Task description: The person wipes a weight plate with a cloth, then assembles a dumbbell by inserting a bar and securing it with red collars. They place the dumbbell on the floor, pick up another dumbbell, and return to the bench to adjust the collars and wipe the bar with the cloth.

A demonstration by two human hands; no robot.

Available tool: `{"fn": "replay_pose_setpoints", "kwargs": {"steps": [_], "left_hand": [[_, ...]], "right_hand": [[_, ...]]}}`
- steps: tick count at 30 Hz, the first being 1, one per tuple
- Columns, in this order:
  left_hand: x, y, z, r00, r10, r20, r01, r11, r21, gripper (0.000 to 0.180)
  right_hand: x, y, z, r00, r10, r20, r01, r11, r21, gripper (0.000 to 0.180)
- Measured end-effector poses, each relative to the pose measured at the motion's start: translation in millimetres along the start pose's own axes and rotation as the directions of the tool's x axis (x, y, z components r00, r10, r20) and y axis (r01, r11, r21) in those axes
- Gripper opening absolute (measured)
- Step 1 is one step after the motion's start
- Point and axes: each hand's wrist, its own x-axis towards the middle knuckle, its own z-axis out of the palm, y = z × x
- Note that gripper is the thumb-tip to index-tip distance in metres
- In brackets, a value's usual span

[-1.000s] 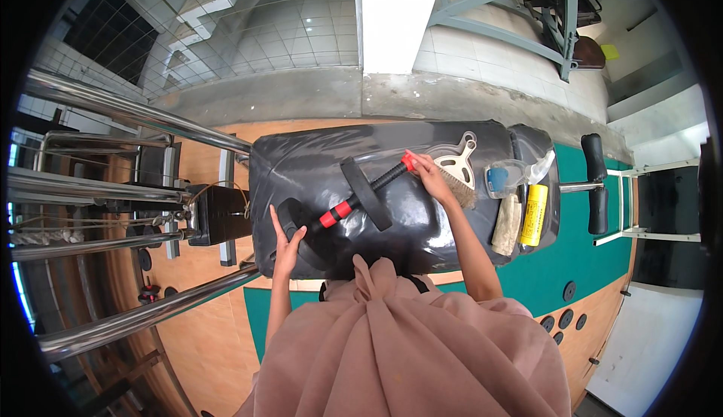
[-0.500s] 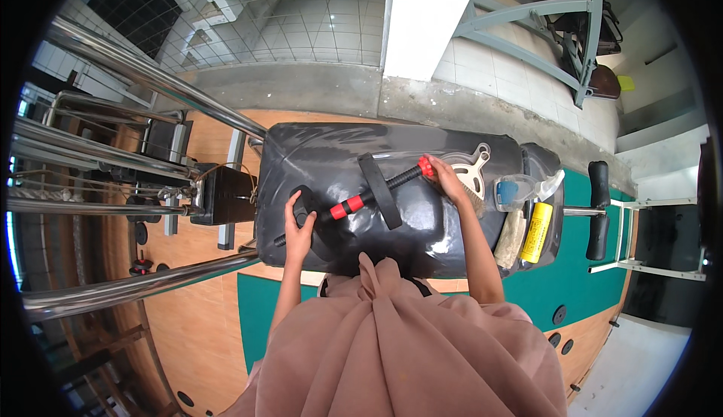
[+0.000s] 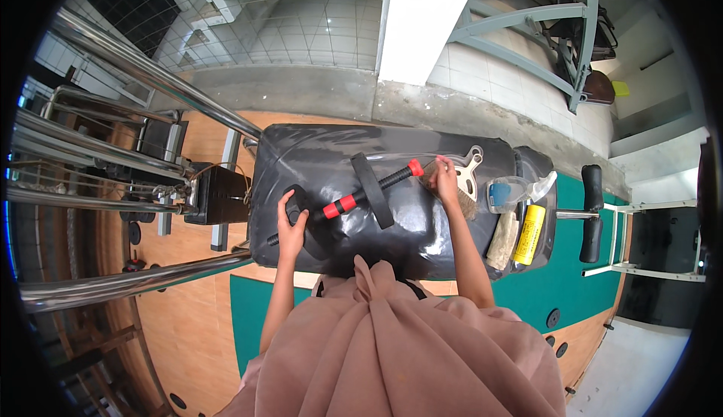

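The dumbbell [image 3: 339, 206] lay aslant on the padded black table [image 3: 301, 146], in front of the person, its red-and-black grip between two black plates and a red nut [image 3: 416, 167] at the far right end of the threaded bar. It looked heavy and rigid, probably hard to damage, though the glossy cover beneath might have let it slide or roll. The banded grip seemed the surest place to lift it; the plate rims looked broad enough to steady it, and the ribbed nut offered purchase for fingertips.

The left hand [image 3: 292, 225] was curled about the left plate [image 3: 298, 195], thumb and fingers on either side of its rim. The right hand [image 3: 446, 180] was just beside the nut and seemingly apart from it, fingers drawn close together; whether they pinched anything, I could not tell.

Past that hand lay a cream-handled brush [image 3: 467, 181], then a clear bottle [image 3: 507, 193] with blue on it, a pale cloth [image 3: 502, 241] and a yellow canister [image 3: 530, 235]. Small black discs [image 3: 553, 317] rested on the floor beyond.
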Motion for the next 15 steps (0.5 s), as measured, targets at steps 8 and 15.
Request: {"fn": "replay_pose_setpoints", "kwargs": {"steps": [8,15], "left_hand": [[-1.9,4.8,0.9,1.000,-0.016,0.000,0.016,1.000,-0.008,0.050],[-2.0,13.1,2.7,0.999,-0.032,0.003,0.033,0.999,-0.036,0.049]], "right_hand": [[-12.3,-7.7,22.7,1.000,-0.012,0.024,0.001,0.902,0.432,0.036],[-8.2,14.2,36.2,0.990,-0.105,-0.100,0.136,0.906,0.401,0.036]]}}
